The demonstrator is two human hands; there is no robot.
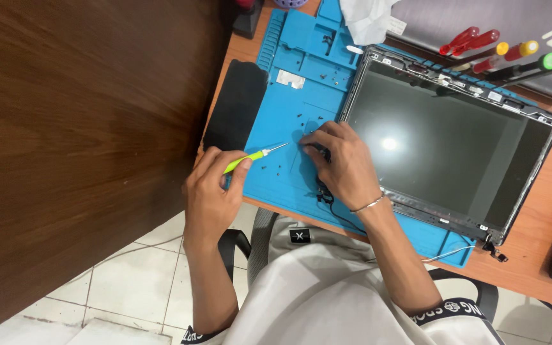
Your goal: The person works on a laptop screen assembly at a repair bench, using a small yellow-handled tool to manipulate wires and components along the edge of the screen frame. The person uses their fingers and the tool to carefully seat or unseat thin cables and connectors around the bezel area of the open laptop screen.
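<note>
Left hand [211, 191] grips a green-handled screwdriver [253, 156], tip over the blue repair mat [289, 121] among loose screws [275, 167]. Right hand [346, 167] curled, fingertips pressing a small dark part at the corner of the laptop screen panel [442, 140]. Spare screwdrivers [493, 54] lie beyond the panel on the desk [544, 236].

An orange-brown bench [544, 255] carries a blue work mat [301, 83] — beside it a black slab [236, 105], and a closed grey laptop [480, 19] at the far edge.
</note>
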